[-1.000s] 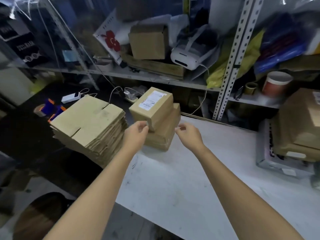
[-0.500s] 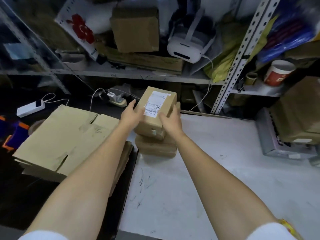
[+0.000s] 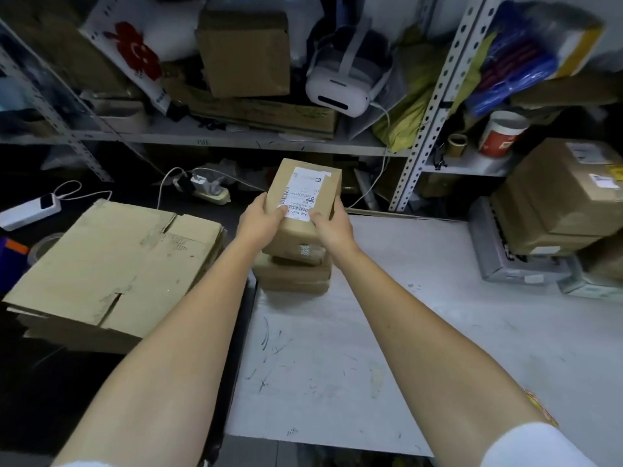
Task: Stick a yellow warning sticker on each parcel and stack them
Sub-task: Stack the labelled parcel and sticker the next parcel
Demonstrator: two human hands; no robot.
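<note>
Your left arm (image 3: 175, 342) comes in from 7 o'clock and your right arm (image 3: 421, 332) from 5, both stretched toward 12. Left hand (image 3: 259, 220) and right hand (image 3: 332, 225) grip the parcel (image 3: 305, 193) from either side, thumbs on top, fingers wrapped round its sides.

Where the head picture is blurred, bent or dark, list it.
Head view: the wide lens tilts the grey perforated shelf upright; the white label on the brown cardboard parcel, gripped by left hand and right hand, is too soft to read; head view's left side, past the white tabletop, sinks into shadow.
</note>
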